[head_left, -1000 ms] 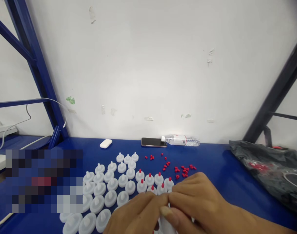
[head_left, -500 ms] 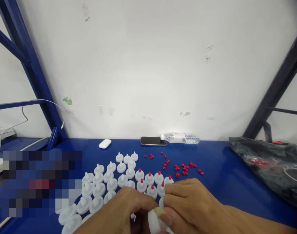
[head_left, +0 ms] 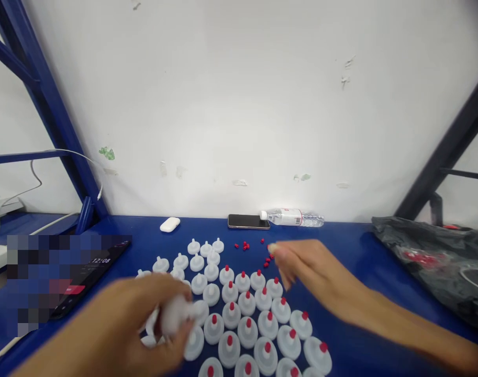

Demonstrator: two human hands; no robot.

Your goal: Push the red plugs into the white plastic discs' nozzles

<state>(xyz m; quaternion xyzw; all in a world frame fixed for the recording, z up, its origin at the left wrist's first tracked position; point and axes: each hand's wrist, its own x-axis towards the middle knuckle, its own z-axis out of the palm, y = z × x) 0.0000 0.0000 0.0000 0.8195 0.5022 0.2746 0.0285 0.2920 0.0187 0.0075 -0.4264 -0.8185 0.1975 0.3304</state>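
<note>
My left hand (head_left: 144, 319), blurred by motion, grips a white plastic disc with a short spout (head_left: 176, 314) between thumb and fingers. It hovers over the left part of the rows, hiding some discs beneath. My right hand (head_left: 301, 262) is bent down beside loose red caps (head_left: 267, 264), its fingertips drawn together; whatever is between them is hidden. Many white discs with red caps on their spouts (head_left: 248, 331) stand across the middle and front. Uncapped white discs (head_left: 197, 263) stand behind and to the left.
Along the wall lie a white case (head_left: 170, 224), a dark phone (head_left: 248, 222) and a water bottle (head_left: 293, 217) on its side. A tablet-like screen (head_left: 93, 272), partly pixelated, is at left. A black plastic bag (head_left: 438, 267) bulges at right on the blue table (head_left: 352, 251).
My hands have parted from the bottom centre. The left has moved left with a white disc; the right has gone up and forward to the loose red caps. More capped discs now show.
</note>
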